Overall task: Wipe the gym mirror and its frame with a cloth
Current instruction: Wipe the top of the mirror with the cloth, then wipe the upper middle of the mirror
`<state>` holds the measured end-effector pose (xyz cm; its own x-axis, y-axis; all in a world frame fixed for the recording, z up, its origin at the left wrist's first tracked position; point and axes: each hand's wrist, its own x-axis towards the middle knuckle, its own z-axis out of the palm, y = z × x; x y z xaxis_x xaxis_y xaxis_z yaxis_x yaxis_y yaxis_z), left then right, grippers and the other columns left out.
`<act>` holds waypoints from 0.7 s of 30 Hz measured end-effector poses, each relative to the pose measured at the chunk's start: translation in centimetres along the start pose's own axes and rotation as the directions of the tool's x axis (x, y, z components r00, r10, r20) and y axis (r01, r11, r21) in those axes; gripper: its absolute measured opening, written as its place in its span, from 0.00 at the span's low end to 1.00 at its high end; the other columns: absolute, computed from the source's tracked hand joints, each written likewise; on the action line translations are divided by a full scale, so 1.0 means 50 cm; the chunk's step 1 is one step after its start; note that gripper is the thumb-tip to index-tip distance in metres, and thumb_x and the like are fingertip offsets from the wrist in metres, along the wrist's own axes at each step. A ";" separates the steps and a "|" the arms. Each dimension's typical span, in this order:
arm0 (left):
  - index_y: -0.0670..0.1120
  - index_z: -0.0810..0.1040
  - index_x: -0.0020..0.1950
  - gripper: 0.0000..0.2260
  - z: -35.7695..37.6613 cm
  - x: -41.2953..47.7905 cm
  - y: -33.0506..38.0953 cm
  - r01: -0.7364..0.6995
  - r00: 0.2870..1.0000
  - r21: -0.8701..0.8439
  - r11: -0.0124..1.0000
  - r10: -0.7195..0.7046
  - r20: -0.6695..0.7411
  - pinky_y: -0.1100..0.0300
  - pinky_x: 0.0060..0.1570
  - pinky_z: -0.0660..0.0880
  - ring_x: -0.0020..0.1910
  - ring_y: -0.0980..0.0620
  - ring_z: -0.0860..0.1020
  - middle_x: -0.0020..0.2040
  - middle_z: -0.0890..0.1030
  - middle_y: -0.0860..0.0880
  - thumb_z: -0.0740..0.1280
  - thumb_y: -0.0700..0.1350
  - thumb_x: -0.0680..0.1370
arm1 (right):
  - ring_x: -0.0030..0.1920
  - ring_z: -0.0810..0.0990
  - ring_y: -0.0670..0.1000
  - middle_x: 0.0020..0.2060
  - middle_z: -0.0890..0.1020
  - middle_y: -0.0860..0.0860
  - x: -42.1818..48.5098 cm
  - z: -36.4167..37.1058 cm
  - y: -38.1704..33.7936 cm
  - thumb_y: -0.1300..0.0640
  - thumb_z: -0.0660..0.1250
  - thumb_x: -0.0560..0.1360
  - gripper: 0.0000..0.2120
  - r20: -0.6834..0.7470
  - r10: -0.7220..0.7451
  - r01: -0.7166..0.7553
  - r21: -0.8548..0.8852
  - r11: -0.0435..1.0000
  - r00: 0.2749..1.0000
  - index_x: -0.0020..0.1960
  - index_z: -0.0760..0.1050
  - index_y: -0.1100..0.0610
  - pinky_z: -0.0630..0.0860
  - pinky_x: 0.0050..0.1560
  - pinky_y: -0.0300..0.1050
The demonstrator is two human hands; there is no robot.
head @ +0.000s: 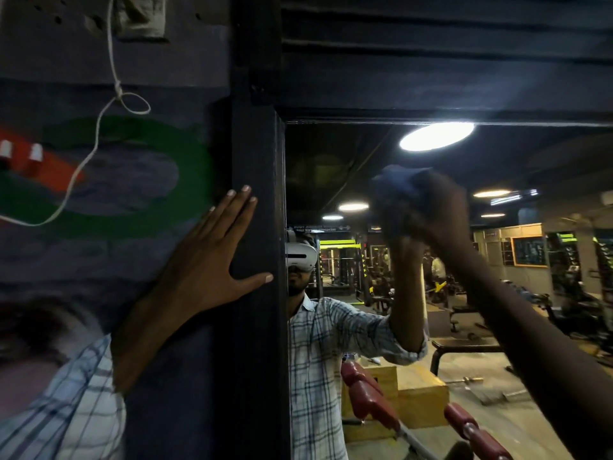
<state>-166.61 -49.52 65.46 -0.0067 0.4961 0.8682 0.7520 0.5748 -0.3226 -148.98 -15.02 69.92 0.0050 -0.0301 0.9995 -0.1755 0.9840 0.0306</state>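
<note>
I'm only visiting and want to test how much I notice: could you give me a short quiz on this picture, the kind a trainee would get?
1. True or false: the left hand holds the blue cloth.
2. Pick one: the right hand holds the cloth
A. against the mirror glass
B. on a weight bench
C. on the floor
3. In one word: what colour is the cord that hangs on the painted wall?

Key: 1 false, it lies flat and holds nothing; 2 A; 3 white.
</note>
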 end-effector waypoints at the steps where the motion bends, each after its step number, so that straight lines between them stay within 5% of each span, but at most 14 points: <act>1: 0.47 0.45 0.86 0.53 0.001 -0.001 0.000 -0.001 1.000 -0.003 1.000 0.001 0.001 0.50 0.81 0.48 0.84 0.52 0.42 0.85 0.41 0.53 0.59 0.76 0.70 | 0.43 0.77 0.41 0.45 0.78 0.53 0.016 -0.022 0.022 0.57 0.71 0.76 0.09 -0.124 0.097 -0.098 -0.002 0.995 0.988 0.53 0.76 0.60 0.72 0.44 0.35; 3: 0.47 0.46 0.86 0.53 0.002 -0.001 -0.001 0.001 1.000 -0.006 1.000 -0.001 -0.007 0.49 0.82 0.50 0.84 0.52 0.43 0.85 0.41 0.53 0.60 0.75 0.70 | 0.41 0.75 0.34 0.43 0.76 0.53 0.019 -0.034 0.033 0.57 0.69 0.77 0.10 -0.323 0.251 -0.258 0.020 0.966 0.913 0.52 0.76 0.64 0.68 0.42 0.26; 5: 0.47 0.46 0.86 0.53 0.003 0.000 0.001 0.002 1.000 -0.008 1.000 -0.002 -0.007 0.49 0.82 0.50 0.84 0.52 0.43 0.85 0.41 0.53 0.60 0.75 0.70 | 0.44 0.75 0.35 0.44 0.75 0.51 -0.010 -0.001 -0.012 0.57 0.68 0.77 0.09 -0.321 0.253 -0.258 0.028 0.966 0.913 0.52 0.75 0.62 0.68 0.44 0.27; 8: 0.47 0.46 0.86 0.53 0.005 0.001 0.004 0.012 1.000 -0.012 1.000 -0.012 -0.016 0.50 0.81 0.49 0.84 0.52 0.43 0.86 0.42 0.52 0.59 0.75 0.70 | 0.45 0.76 0.40 0.45 0.77 0.47 -0.099 0.078 -0.124 0.58 0.72 0.75 0.08 0.040 -0.023 0.018 0.110 0.994 0.999 0.51 0.75 0.56 0.73 0.46 0.35; 10: 0.46 0.47 0.86 0.54 0.008 0.001 0.007 0.020 1.000 -0.012 1.000 -0.020 -0.017 0.50 0.81 0.49 0.84 0.51 0.44 0.86 0.42 0.52 0.59 0.75 0.69 | 0.46 0.79 0.46 0.48 0.80 0.47 -0.144 0.111 -0.172 0.53 0.72 0.73 0.11 0.277 -0.168 0.132 0.142 0.981 0.946 0.53 0.77 0.55 0.78 0.43 0.48; 17: 0.46 0.50 0.85 0.48 0.022 -0.015 0.023 0.049 0.998 -0.031 0.998 -0.050 -0.036 0.48 0.80 0.53 0.84 0.49 0.47 0.86 0.45 0.50 0.58 0.70 0.73 | 0.47 0.80 0.47 0.50 0.80 0.47 -0.209 0.121 -0.193 0.48 0.69 0.74 0.14 0.381 -0.150 0.069 0.217 0.974 0.912 0.56 0.78 0.54 0.80 0.44 0.52; 21: 0.45 0.54 0.85 0.43 0.028 -0.027 0.039 0.067 0.997 -0.051 0.996 -0.069 -0.034 0.48 0.80 0.53 0.84 0.48 0.50 0.86 0.48 0.49 0.70 0.61 0.77 | 0.46 0.80 0.48 0.49 0.80 0.48 -0.225 0.116 -0.199 0.52 0.68 0.73 0.13 0.411 -0.106 -0.007 0.264 0.964 0.905 0.55 0.78 0.55 0.80 0.44 0.53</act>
<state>-166.06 -48.14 63.10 -0.0360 0.4331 0.9006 0.7823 0.5730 -0.2443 -152.99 -25.50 58.37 -0.3817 -0.2039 0.9015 -0.4293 0.9029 0.0224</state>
